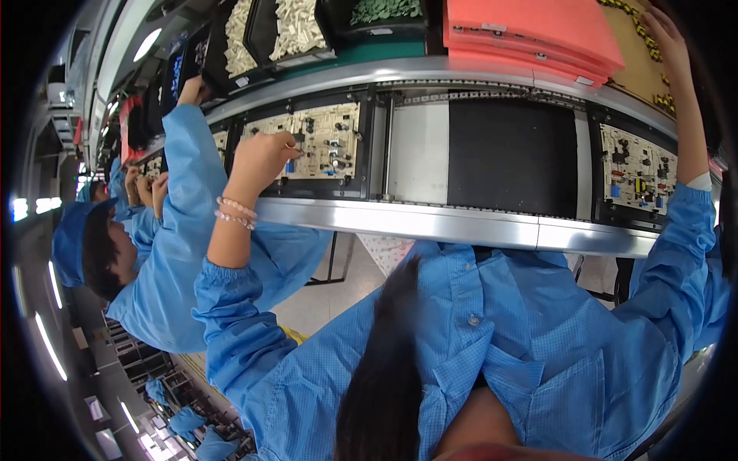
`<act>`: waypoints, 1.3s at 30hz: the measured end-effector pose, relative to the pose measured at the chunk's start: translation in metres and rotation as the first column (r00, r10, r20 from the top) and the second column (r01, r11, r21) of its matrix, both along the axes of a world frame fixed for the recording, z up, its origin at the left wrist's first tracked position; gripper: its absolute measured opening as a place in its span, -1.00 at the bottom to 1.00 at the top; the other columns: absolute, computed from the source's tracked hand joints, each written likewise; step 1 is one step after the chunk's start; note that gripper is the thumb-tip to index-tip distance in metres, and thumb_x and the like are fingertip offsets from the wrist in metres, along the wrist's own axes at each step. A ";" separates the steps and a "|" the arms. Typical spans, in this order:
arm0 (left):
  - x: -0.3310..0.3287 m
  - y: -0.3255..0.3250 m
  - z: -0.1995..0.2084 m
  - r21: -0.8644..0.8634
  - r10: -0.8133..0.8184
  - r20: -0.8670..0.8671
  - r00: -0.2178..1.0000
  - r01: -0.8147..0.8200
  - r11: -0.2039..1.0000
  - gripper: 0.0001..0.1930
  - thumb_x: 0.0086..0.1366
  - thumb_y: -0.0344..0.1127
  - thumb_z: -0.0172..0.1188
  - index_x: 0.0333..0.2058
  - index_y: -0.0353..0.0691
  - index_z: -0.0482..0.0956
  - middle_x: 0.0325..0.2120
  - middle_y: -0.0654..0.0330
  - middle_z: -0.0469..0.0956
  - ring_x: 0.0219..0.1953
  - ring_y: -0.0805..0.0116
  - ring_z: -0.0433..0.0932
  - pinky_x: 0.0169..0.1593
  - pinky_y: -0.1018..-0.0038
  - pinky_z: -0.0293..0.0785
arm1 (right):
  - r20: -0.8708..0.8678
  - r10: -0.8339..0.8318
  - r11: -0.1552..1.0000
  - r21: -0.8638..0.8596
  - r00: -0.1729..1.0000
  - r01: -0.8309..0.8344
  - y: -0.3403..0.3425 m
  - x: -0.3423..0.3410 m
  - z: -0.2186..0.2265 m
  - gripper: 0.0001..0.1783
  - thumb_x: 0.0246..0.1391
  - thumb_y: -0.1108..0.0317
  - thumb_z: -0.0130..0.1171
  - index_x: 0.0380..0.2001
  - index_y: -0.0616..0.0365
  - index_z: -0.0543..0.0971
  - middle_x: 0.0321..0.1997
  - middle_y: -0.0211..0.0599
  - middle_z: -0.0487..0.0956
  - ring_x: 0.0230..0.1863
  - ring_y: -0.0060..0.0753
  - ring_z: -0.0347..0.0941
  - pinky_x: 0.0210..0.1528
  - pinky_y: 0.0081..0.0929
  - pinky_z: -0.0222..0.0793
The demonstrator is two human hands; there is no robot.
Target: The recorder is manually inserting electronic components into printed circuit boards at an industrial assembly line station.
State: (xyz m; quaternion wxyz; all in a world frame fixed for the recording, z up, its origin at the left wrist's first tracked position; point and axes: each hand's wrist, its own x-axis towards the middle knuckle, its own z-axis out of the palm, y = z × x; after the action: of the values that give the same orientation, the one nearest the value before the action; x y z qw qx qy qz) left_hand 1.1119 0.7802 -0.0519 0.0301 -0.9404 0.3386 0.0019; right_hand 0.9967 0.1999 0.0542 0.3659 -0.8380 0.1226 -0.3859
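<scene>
My left hand (265,159), with two beaded bracelets at its wrist, is over a cream circuit board (319,131) in a black frame on the conveyor. Its fingers are closed in a pinch at the board, beside a blue component (289,166); what they hold is hidden. At the far right, my right hand (666,34) reaches up over rows of yellow-and-black components (653,48) on a brown cardboard surface. Its fingers are stretched out at these parts, near the picture's dark rim. Below my right forearm lies another populated circuit board (638,169) in a black frame.
A metal conveyor rail (461,219) runs along my front. Beyond it stand black bins of cream parts (296,27), a bin of green parts (384,9) and stacked pink foam sheets (530,38). To the left a co-worker in blue (154,253) reaches toward the bins with one hand (191,91).
</scene>
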 end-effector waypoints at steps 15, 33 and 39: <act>0.118 -0.214 -0.008 0.079 -0.172 0.307 0.936 0.155 0.985 -0.73 0.13 -0.40 0.04 -0.17 -0.19 0.55 -0.23 0.03 0.60 -0.17 0.06 0.60 -0.14 0.21 0.54 | -0.037 0.928 0.316 0.601 0.370 -0.734 0.185 0.006 -0.059 -0.53 -0.05 0.62 0.27 -0.02 0.24 0.43 -0.07 -0.30 0.48 -0.09 -0.38 0.54 0.02 -0.47 0.43; 0.082 -0.191 -0.020 -0.134 -0.023 0.821 0.571 0.232 0.963 -0.78 0.14 -0.11 0.21 -0.46 -0.11 0.69 -0.48 0.20 0.60 -0.22 0.26 0.55 -0.26 0.37 0.47 | -0.187 0.946 0.318 0.689 0.265 -0.651 0.218 0.038 -0.072 -0.57 0.11 0.36 0.24 0.04 0.26 0.46 -0.09 -0.27 0.56 -0.05 -0.39 0.54 -0.03 -0.51 0.45; 0.104 -0.160 -0.006 -0.222 -0.131 0.563 0.816 0.301 0.927 -0.88 0.10 -0.29 0.16 -0.51 -0.11 0.66 -0.45 0.16 0.58 -0.26 0.18 0.57 -0.28 0.27 0.49 | -0.245 0.930 0.367 0.630 0.273 -0.684 0.252 0.051 -0.077 -0.67 0.14 0.45 0.16 -0.01 0.26 0.50 -0.14 -0.39 0.54 -0.10 -0.61 0.45 -0.03 -0.58 0.40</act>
State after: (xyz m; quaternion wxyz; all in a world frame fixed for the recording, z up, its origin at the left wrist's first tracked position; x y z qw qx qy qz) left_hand 1.2161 0.6200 -0.0578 -0.0195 -0.8509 0.4184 -0.3172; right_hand 1.0474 0.4524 -0.0227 0.6198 -0.7502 -0.1555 0.1698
